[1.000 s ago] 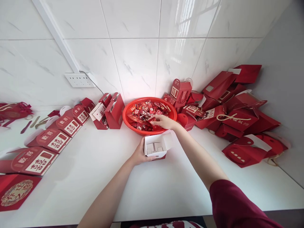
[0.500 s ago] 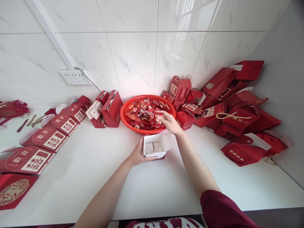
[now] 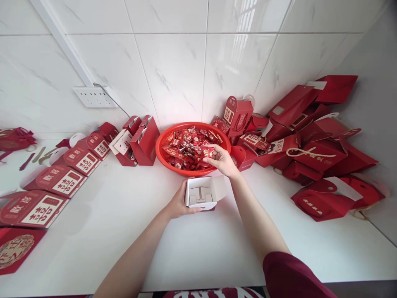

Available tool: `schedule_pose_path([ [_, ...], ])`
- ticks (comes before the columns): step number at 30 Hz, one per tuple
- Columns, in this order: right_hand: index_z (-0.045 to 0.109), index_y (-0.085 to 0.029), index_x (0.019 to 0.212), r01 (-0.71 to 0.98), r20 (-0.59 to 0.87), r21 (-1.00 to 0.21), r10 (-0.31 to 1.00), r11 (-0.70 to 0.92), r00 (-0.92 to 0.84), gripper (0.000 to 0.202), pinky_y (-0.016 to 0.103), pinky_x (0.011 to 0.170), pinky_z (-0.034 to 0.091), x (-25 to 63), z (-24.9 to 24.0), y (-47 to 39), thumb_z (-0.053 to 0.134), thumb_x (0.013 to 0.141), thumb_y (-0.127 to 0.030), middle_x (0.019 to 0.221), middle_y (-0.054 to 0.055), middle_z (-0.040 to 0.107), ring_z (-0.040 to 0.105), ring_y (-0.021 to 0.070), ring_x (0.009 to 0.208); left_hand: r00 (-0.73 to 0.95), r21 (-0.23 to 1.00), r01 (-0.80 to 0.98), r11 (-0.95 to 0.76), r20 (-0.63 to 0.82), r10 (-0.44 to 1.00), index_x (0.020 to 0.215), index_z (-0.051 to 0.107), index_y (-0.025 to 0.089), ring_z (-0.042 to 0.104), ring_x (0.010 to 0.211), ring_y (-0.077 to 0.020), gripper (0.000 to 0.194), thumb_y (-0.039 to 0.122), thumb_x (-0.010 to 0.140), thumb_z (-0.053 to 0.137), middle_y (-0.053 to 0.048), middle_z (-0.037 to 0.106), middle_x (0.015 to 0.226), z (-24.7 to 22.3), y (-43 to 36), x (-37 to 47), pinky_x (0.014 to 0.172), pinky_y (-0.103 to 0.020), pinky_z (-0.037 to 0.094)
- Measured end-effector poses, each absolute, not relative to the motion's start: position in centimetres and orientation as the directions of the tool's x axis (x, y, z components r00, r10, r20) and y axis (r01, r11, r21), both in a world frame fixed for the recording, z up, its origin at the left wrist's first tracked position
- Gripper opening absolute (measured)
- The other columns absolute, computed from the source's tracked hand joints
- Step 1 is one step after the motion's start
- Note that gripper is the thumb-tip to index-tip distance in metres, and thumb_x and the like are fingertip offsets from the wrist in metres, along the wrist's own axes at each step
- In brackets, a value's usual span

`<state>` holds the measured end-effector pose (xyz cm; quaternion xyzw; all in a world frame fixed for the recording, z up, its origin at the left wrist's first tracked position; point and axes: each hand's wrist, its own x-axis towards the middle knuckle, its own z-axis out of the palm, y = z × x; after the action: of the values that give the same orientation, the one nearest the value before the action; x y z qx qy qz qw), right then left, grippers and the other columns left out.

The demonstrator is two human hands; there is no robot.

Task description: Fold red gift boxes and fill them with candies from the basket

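Observation:
A small box (image 3: 203, 205), white inside and red outside, stands open at the top on the table. My left hand (image 3: 179, 203) grips it from the left side, fingers and thumb around its wall. Only folded white flaps show at the bottom of the box. Behind it is a red plastic basket (image 3: 161, 160) heaped with red-wrapped candies (image 3: 186, 142). Over the basket's right front part, my right hand (image 3: 222, 160) pinches a red-wrapped candy (image 3: 208, 151) between thumb and fingers.
A row of red gift boxes (image 3: 66, 181) runs down the left side. Two opened boxes (image 3: 143, 142) stand left of the basket. Several red boxes (image 3: 316, 157) are piled on the right. A socket strip (image 3: 94, 97) sits on the tiled wall behind.
My right hand, holding the candy, has shifted slightly toward me, and the candy shows more clearly. The view has tilted a little. My left hand still grips the box.

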<state>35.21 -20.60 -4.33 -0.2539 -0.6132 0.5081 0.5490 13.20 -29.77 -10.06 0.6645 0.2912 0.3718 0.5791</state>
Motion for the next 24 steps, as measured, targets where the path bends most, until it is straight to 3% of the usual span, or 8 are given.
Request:
schedule_pose_path([
  [5, 0.062, -0.025, 0.115, -0.248, 0.417, -0.903, 0.856, 0.351, -0.305, 0.039, 0.04, 0.099, 0.053, 35.25, -4.1, -20.83, 0.077, 0.081, -0.034, 0.11, 0.004, 0.072, 0.066, 0.0224, 0.11, 0.559, 0.985, -0.062, -0.163, 0.17, 0.812, 0.144, 0.032, 0.027, 0.044, 0.136, -0.0357, 0.096, 0.028, 0.066, 0.086, -0.014, 0.043, 0.147, -10.15, -29.71, 13.33, 0.109, -0.056, 0.039],
  [13, 0.062, -0.026, 0.121, -0.174, 0.361, -0.932, 0.859, 0.318, -0.364, 0.043, 0.04, 0.094, 0.055, 35.28, -4.14, -20.95, 0.076, 0.081, -0.035, 0.11, 0.004, 0.072, 0.069, 0.0219, 0.101, 0.552, 0.98, -0.041, -0.194, 0.184, 0.813, 0.144, 0.031, 0.027, 0.044, 0.135, -0.035, 0.095, 0.027, 0.066, 0.086, -0.014, 0.042, 0.147, -10.09, -29.74, 13.34, 0.109, -0.055, 0.039],
  [24, 0.064, -0.023, 0.111, -0.128, 0.405, -0.913, 0.814, 0.388, -0.418, 0.03, 0.04, 0.093, 0.053, 35.25, -3.34, -21.52, 0.072, 0.083, -0.031, 0.104, 0.005, 0.072, 0.068, 0.0218, 0.096, 0.547, 0.981, -0.045, -0.189, 0.182, 0.817, 0.144, 0.031, 0.028, 0.044, 0.135, -0.0347, 0.096, 0.028, 0.065, 0.086, -0.014, 0.042, 0.148, -10.04, -29.81, 13.39, 0.11, -0.055, 0.039],
])
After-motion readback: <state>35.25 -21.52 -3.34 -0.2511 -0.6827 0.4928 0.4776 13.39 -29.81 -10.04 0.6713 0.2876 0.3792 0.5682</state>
